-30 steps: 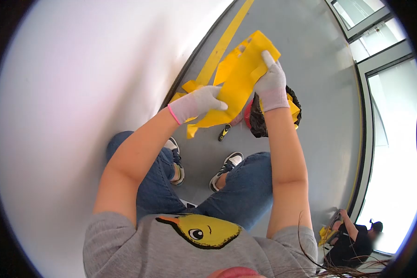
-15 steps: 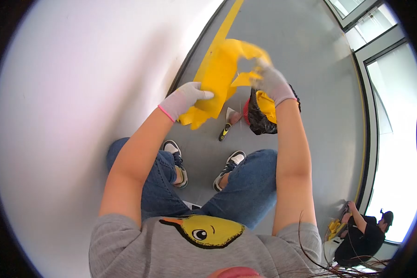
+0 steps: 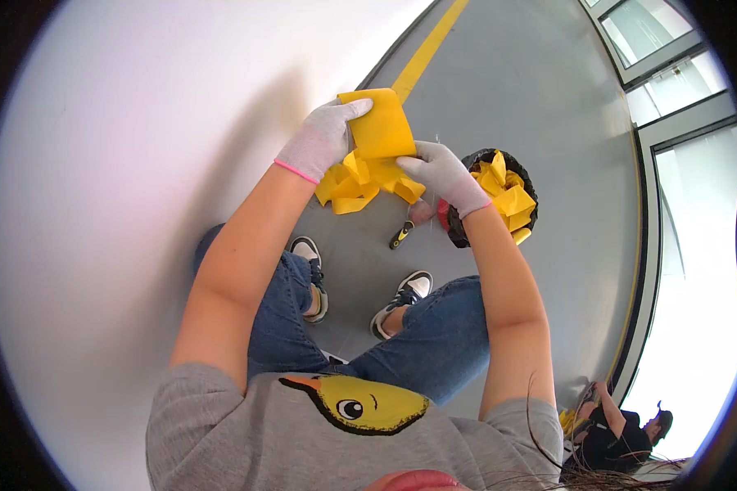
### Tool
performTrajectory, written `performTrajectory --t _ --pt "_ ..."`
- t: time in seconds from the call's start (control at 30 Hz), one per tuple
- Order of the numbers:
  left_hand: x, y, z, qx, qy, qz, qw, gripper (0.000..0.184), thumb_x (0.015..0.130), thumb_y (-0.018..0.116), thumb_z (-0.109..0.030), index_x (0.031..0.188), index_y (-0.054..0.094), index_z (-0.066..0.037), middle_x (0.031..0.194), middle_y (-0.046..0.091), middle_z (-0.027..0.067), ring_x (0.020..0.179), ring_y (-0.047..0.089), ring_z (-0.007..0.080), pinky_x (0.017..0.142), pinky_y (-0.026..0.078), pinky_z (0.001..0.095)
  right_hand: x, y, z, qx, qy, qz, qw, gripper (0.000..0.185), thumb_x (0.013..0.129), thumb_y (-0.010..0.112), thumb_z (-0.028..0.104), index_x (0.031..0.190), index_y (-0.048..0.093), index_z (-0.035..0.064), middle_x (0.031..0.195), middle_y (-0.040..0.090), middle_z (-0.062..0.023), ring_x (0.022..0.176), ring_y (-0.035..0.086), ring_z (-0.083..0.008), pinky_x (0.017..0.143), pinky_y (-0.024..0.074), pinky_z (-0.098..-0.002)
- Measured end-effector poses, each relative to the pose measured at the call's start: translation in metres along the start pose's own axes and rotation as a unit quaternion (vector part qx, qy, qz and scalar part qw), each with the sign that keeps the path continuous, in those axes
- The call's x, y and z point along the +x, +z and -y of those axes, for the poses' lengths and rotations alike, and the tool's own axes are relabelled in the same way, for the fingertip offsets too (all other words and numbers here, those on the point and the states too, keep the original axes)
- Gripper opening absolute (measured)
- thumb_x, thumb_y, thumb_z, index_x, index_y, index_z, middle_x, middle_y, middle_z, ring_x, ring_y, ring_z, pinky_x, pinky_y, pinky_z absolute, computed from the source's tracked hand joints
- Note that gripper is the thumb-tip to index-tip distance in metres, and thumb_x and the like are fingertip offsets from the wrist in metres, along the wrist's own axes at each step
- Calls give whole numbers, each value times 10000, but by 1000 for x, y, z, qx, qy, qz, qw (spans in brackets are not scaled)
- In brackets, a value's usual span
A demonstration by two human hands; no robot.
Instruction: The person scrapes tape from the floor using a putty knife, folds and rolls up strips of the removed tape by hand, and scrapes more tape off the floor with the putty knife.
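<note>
A wide strip of yellow tape (image 3: 382,124) is stretched in a smooth flat piece between my two gloved hands. My left hand (image 3: 321,135) pinches its upper left side, thumb on top. At its lower right corner, my right hand (image 3: 446,173) grips the edge with the thumb in front. Crumpled yellow tape (image 3: 359,182) hangs below the flat piece, partly behind it. Under my hands, a scraper (image 3: 401,235) with a black and yellow handle lies on the floor; its blade end is partly hidden.
A bin lined with a black bag (image 3: 458,235), heaped with yellow scraps (image 3: 508,196), stands right of my right hand. The white wall (image 3: 139,204) rises on my left. A yellow line (image 3: 430,49) runs along the floor. Another person (image 3: 614,438) crouches at lower right.
My right hand has moved down and left from above the bin onto the tape's lower corner. My left hand has risen. More yellow scraps show in the bin, and the view has shifted slightly.
</note>
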State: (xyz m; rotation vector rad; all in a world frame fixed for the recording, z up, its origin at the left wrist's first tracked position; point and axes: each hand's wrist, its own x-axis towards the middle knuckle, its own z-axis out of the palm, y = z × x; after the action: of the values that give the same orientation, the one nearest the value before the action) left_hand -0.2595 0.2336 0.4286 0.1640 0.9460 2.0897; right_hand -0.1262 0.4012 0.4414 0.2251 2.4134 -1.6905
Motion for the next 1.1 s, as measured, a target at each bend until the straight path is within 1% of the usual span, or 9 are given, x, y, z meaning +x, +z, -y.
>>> performTrajectory --t 0.1,0.2,0.3,0.4,0.5,0.6,0.9,0.97,1.1 --pt "10 -15 -8 43 -65 -1 997 325 918 556 -205 1167 528 1 1075 621 138 1022 606 264 877 501 398 1 -4 -1 33 -16 -54 998 369 878 587 131 1194 563 -58 1088 644 -67 995 578 -127 908 433 -259" --pt "-7 7 -31 345 -158 -119 918 468 905 544 -320 1198 513 43 1161 600 147 1114 568 263 964 453 374 -9 -8 14 90 -41 -120 988 332 877 588 106 1170 586 -49 1053 647 -58 968 578 -123 890 435 -259" --pt "-7 4 -26 716 64 -109 687 514 850 588 -290 1256 492 10 1154 611 133 1129 558 282 943 467 339 -16 -15 24 106 -46 -154 981 307 874 589 87 1153 602 -39 1053 645 -56 979 572 -129 903 425 -265" --pt "-5 7 -10 718 350 -45 600 546 807 613 -222 1306 481 -43 1161 617 112 1129 556 289 920 475 317 -19 -18 26 73 -60 -140 986 300 870 588 72 1148 604 -39 1064 647 -55 991 573 -131 919 422 -267" --pt "3 5 3 597 295 80 742 555 791 621 -160 1320 480 -69 1204 591 106 1141 543 241 945 449 314 -26 -16 33 77 -81 -115 987 295 870 588 74 1142 608 -37 1052 653 -54 982 582 -132 909 435 -266" --pt "-4 10 5 427 22 163 889 521 771 609 -73 1280 509 -28 1276 540 113 1220 473 207 1037 353 314 -29 -16 36 85 -133 -136 978 303 875 591 107 1145 611 -31 1011 664 -51 941 603 -135 860 468 -260" --pt "1 15 28 60 -94 200 973 506 945 472 -337 1311 442 11 1224 546 99 1165 485 167 1005 365 318 -20 -27 26 165 -116 -222 954 288 867 588 87 1134 617 -17 918 654 -27 755 564 -90 714 473 -235" --pt "-6 20 24 176 10 323 930 513 943 496 -313 1335 410 7 1236 537 99 1154 495 164 988 387 323 -19 -28 26 190 -124 -230 946 284 868 589 89 1132 617 -13 896 645 -19 726 541 -77 693 462 -226" --pt "-19 30 31 216 -37 254 942 498 924 567 -265 1321 436 4 1208 557 89 1103 537 164 957 427 318 -16 -24 29 191 -153 -240 940 279 870 587 90 1129 617 -12 889 636 -14 724 534 -81 692 452 -225"
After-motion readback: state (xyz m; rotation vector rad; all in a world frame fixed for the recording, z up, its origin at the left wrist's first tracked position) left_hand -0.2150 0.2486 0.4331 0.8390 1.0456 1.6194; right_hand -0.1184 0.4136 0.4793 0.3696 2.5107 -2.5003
